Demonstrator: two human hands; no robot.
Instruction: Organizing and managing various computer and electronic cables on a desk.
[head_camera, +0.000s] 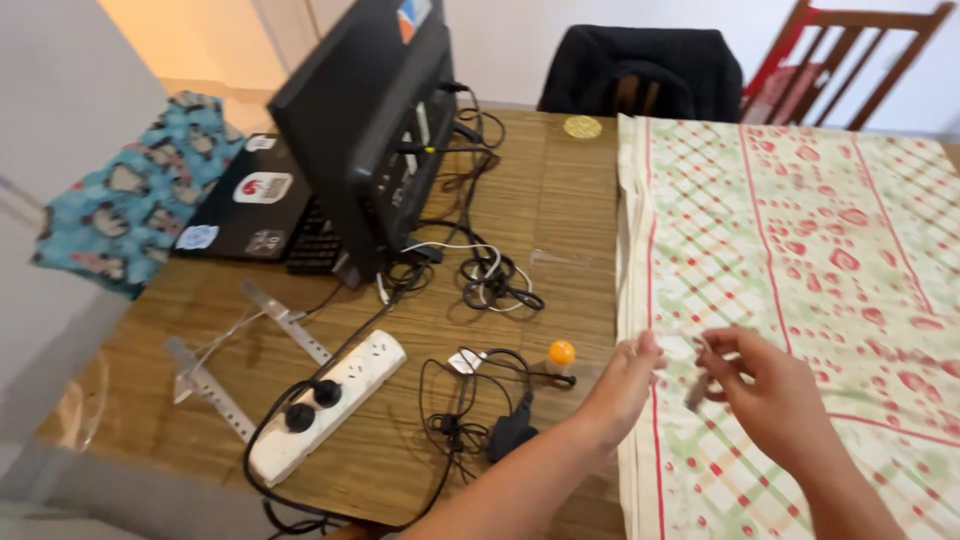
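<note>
Monitor (365, 130) far left on table (560, 220); power strip (330, 405) near left; cloth (800, 250) spread right; chairs (640, 75) behind.

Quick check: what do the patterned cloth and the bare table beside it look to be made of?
The cloth looks like thin woven cotton, matte: soft folded layers at its edge. The table seems to be wood or a wood-look laminate, fine grain with a slight sheen. The right hand pinches something small and blurred above the cloth.

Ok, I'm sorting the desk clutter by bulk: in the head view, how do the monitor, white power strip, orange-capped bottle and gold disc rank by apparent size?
Largest to smallest:
1. monitor
2. white power strip
3. and 4. orange-capped bottle and gold disc look alike. The disc lies farther from the camera, so I won't rank them.
</note>
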